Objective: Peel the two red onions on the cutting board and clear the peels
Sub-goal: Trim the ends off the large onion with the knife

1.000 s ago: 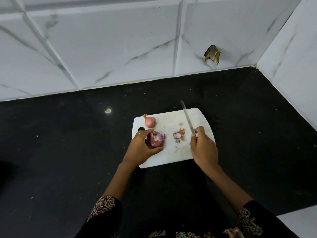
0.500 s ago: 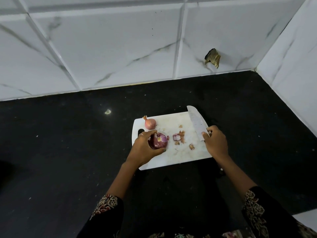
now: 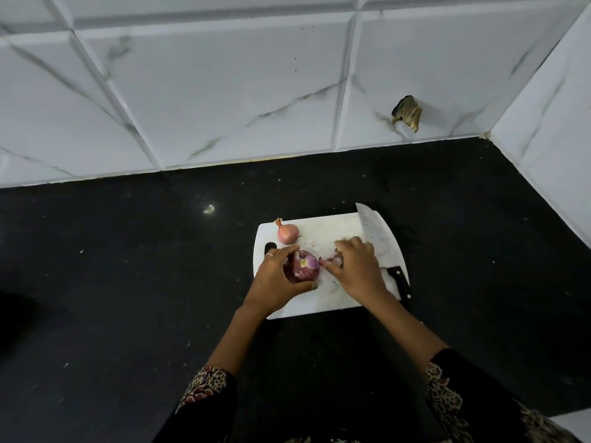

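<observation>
Left hand (image 3: 277, 276): curled around the big onion (image 3: 305, 269).
Right hand (image 3: 357, 269): fingertips pinched peel scraps (image 3: 332, 259).
Small onion (image 3: 287, 233): board's (image 3: 329, 298) eleven o'clock.
Knife (image 3: 372, 230): three o'clock, let go.

A white plastic cutting board (image 3: 323, 302) with rounded corners and a handle slot at its left edge lies flat on the black bench. At its far left corner sits a small, pale pink onion (image 3: 287, 233), skin unbroken, its dry tip pointing up and left. Just nearer lies a larger, dark red onion (image 3: 303, 270) with its cut end showing purple and white. Small pinkish peel scraps (image 3: 332, 259) lie just right of it.
</observation>
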A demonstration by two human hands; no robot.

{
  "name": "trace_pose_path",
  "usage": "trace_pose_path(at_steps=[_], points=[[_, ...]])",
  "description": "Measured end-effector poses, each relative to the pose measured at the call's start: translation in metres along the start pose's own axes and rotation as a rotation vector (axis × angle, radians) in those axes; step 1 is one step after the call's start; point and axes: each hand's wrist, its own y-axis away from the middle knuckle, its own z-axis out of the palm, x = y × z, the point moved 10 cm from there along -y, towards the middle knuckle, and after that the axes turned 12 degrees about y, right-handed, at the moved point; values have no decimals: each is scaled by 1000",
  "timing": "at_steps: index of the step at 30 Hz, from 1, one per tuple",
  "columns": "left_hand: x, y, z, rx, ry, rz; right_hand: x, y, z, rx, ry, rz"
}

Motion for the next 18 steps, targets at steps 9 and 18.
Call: trace_pose_path(at_steps=[9,18], points=[[-2,0,-1,28,1,14,-31,98,19,196,114,-421],[9,8,-1,178,-40,5,20,62,-18,248,-1,-65]])
